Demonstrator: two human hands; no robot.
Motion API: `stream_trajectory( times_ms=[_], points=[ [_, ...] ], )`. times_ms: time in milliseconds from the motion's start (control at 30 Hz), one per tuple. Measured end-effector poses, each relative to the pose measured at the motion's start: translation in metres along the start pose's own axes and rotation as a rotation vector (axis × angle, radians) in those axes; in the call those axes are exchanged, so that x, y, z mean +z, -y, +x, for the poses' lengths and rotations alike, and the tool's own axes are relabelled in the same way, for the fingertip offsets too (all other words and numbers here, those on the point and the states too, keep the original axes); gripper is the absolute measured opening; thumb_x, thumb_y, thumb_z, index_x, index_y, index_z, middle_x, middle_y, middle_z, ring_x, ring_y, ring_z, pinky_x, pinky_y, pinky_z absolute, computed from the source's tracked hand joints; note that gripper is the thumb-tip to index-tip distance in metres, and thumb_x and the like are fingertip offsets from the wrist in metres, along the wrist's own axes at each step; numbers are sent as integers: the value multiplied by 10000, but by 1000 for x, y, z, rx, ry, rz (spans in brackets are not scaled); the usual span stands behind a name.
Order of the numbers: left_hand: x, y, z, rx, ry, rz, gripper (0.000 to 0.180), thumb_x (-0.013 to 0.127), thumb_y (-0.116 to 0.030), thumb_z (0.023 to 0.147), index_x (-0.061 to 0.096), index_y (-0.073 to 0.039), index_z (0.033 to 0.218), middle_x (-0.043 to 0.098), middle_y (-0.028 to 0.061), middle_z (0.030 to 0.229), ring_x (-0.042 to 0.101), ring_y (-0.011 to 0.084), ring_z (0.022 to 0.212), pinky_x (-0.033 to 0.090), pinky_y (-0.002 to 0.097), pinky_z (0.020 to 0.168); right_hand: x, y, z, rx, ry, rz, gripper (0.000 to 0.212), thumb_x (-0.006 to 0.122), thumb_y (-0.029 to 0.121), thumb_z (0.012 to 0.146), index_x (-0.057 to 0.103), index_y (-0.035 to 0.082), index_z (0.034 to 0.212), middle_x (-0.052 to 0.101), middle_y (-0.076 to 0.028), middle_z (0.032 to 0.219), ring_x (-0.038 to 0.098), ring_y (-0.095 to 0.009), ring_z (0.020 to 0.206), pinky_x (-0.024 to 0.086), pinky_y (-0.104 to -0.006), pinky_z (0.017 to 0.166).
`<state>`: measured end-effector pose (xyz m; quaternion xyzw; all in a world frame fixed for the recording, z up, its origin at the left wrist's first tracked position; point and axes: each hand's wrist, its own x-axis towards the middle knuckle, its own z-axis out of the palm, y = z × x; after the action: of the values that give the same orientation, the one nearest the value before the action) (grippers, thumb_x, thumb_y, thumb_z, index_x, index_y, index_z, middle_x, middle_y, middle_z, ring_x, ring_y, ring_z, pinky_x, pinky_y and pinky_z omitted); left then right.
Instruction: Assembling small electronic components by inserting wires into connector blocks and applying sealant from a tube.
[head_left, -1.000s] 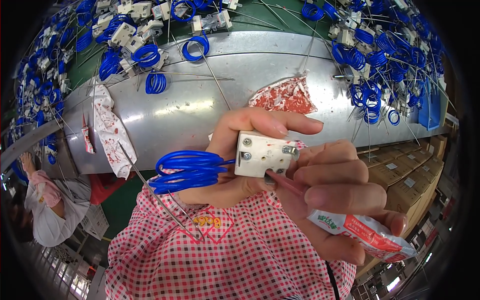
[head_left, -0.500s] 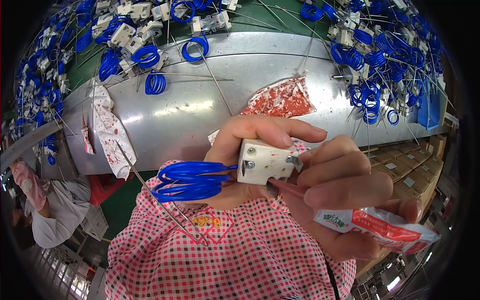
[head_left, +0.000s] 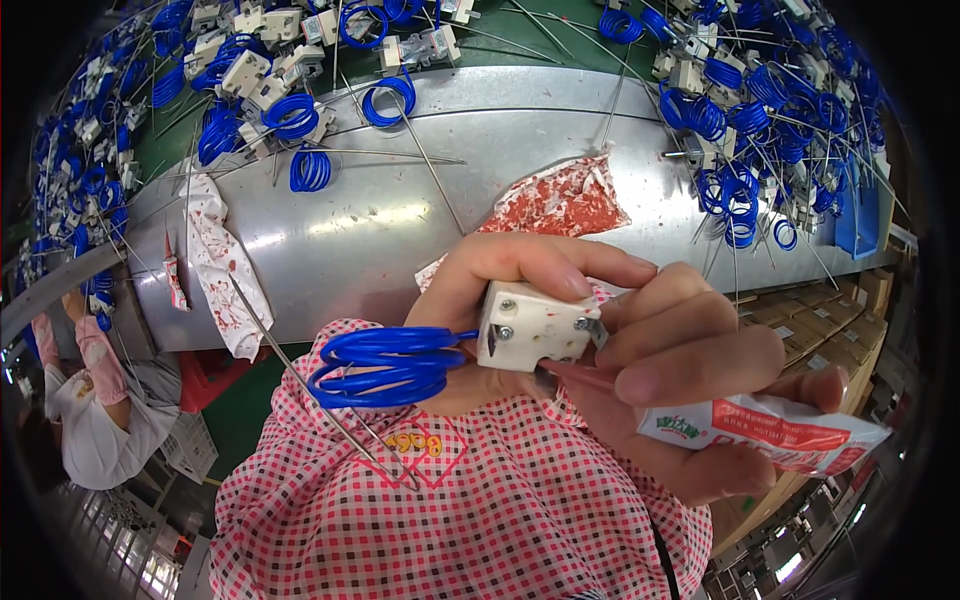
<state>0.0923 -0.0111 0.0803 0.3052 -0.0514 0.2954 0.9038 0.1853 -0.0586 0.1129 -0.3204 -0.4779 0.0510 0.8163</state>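
Note:
In my left hand (head_left: 500, 262) is a thermostat with a white block body (head_left: 520, 345), held between the fingers above and the thumb below. Screws and metal terminals show on the block's face, with small red marks near its upper edge. From its left side runs a blue coiled capillary (head_left: 385, 368), and a thin metal rod (head_left: 310, 395) slants beneath it. My right hand (head_left: 690, 350) is closed round a white and red squeeze tube (head_left: 770, 435). The tube's reddish tapered nozzle (head_left: 580, 377) points at the block's lower right edge; its tip is partly hidden by my left thumb.
Heaps of similar thermostats (head_left: 290, 117) lie along the far bench, more at right (head_left: 745, 120). On the metal surface (head_left: 360, 225) are a red-smeared sheet (head_left: 560, 200), a stained white cloth (head_left: 222, 265) and a small tube (head_left: 174, 275). Cartons (head_left: 820, 335) stand right; a co-worker (head_left: 110, 420) is left.
Both hands, with the thermostat and squeeze tube, have shifted very slightly right. The block is turned a little. At left, the co-worker's arms have moved up toward the bench.

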Motion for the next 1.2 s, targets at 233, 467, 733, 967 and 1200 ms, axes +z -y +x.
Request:
stream_trajectory(
  times_ms=[233, 467, 733, 967, 1200],
  points=[
    [-2, -3, -2, -29, 31, 122, 434, 585, -264, 808, 360, -82, 1131, 379, 296, 1171, 494, 311, 958, 457, 333, 716, 4, -3, -5, -75, -107, -47, 647, 200, 527, 885, 307, 22, 1274, 477, -60, 693, 380, -126, 428, 399, -272, 425],
    [0, -5, -2, -97, -17, -19, 471, 602, -217, 795, 326, -83, 1153, 388, 256, 1210, 415, 334, 1140, 440, 389, 854, 5, -4, -8, -107, -151, -8, 669, 183, 554, 874, 347, 18, 1238, 448, -42, 710, 373, -112, 444, 447, -281, 441],
    [-6, -6, -2, -96, 3, 146, 437, 571, -193, 811, 321, -115, 1161, 342, 317, 1220, 482, 299, 1021, 444, 358, 813, 12, -7, 3, -90, -158, -37, 654, 240, 542, 873, 292, 24, 1268, 476, -58, 727, 441, -136, 467, 462, -307, 444],
    [4, 9, -1, -53, -278, 250, 462, 597, -190, 805, 284, -97, 1132, 384, 282, 1193, 559, 193, 718, 459, 262, 587, -20, -19, 8, -225, -40, 130, 649, 379, 448, 869, 90, 103, 1336, 542, -174, 823, 568, -236, 549, 471, -299, 388],
    [8, 39, 124, 304, -125, 641, 361, 410, -261, 903, 324, -119, 1224, 412, 160, 1206, 478, 157, 613, 389, 259, 553, -76, 16, 35, -477, -646, -314, 516, 300, 469, 892, 230, 79, 1222, 495, -126, 795, 502, -174, 507, 433, -269, 450]
  ],
)
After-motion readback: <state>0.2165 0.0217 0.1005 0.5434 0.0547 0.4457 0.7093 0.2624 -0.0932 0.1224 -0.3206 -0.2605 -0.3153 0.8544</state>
